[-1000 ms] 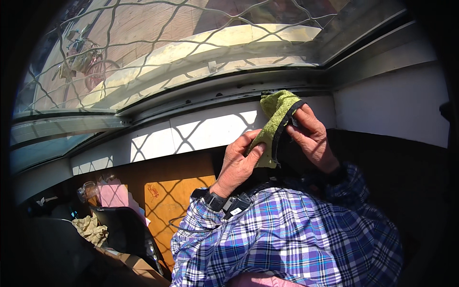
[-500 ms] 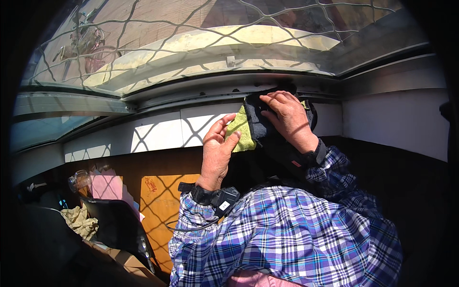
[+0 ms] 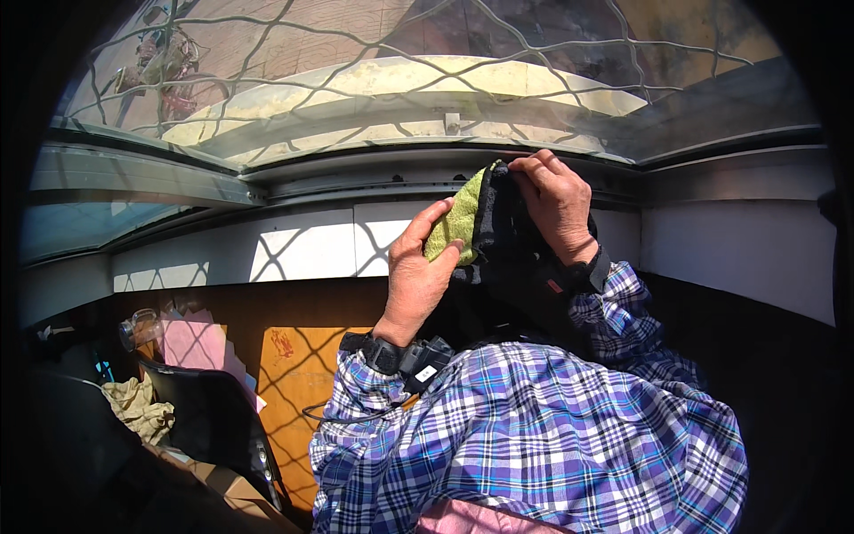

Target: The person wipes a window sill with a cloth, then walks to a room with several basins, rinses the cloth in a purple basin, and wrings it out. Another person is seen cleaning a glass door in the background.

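Observation:
A two-sided cleaning cloth point(image 3: 456, 227), yellow-green on one face and dark grey on the other, is held up in front of the window track. My left hand point(image 3: 422, 265) pinches its green side, with fingers behind and thumb in front. At the cloth's upper right corner, the fingertips of my right hand point(image 3: 559, 198) grip the dark edge. The lower part of the dark side blends into shadow, so its full outline cannot be made out. Behind the cloth runs the grey metal window track point(image 3: 356, 189), above a white sill point(image 3: 302, 243).
A wire mesh point(image 3: 391, 44) spans the window. A sliding pane's frame point(image 3: 142, 173) stands at the left. Lower left are a black bag-like container point(image 3: 200, 400), pink papers point(image 3: 194, 343), a crumpled beige cloth point(image 3: 140, 409), a clear jar point(image 3: 138, 329) and an orange-brown wooden panel point(image 3: 298, 374).
The cloth has been lifted and turned, its dark side now folded back on the right. My right hand has moved slightly up and right, from lying over the cloth to pinching its corner.

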Demonstrator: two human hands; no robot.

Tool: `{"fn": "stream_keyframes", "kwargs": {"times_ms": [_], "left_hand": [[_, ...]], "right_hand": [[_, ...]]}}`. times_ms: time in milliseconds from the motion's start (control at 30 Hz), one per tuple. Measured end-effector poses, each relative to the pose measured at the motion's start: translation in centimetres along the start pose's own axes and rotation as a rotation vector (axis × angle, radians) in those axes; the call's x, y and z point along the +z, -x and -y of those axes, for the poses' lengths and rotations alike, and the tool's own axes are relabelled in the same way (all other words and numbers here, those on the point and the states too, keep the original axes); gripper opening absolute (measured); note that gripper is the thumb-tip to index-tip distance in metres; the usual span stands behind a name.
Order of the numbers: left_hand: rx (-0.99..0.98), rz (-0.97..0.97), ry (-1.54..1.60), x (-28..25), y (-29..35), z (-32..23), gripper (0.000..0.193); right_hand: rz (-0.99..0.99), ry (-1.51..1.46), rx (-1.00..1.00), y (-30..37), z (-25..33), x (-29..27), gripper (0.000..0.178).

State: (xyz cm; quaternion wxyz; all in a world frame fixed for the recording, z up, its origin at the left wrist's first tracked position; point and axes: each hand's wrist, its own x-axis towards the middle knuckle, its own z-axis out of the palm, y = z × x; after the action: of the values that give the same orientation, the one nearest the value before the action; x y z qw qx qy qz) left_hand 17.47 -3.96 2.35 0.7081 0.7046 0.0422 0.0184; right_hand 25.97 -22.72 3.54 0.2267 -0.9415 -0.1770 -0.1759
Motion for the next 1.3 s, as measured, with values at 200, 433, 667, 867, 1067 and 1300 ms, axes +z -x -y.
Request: {"fn": "stream_keyframes", "kwargs": {"times_ms": [200,433,667,867,1067,1300], "left_hand": [[-0.076,-0.066,-0.163,-0.9,-1.8,2.0,0.052],[0.003,-0.136,-0.220,-1.7,-0.2,3.6,0.051],[0.036,-0.257,-0.161,-3.3,1.6,4.4,0.047],[0.037,-0.278,-0.159,-3.3,1.7,4.8,0.047],[0.127,-0.343,-0.293,-3.0,1.5,5.7,0.046],[0.220,-0.375,-0.463,-2.7,1.2,6.4,0.046]], "right_hand": [[0.205,-0.083,-0.108,0.2,0.1,-0.1,0.012],[0.346,0.134,-0.224,1.5,0.0,0.6,0.021],[0.566,-0.055,-0.172,-0.5,0.2,0.8,0.039],[0.511,-0.294,-0.288,-0.9,2.2,3.7,0.033],[0.504,0.024,-0.321,-0.3,0.2,2.5,0.018],[0.573,0.257,-0.220,0.5,-2.6,0.7,0.007]]}}
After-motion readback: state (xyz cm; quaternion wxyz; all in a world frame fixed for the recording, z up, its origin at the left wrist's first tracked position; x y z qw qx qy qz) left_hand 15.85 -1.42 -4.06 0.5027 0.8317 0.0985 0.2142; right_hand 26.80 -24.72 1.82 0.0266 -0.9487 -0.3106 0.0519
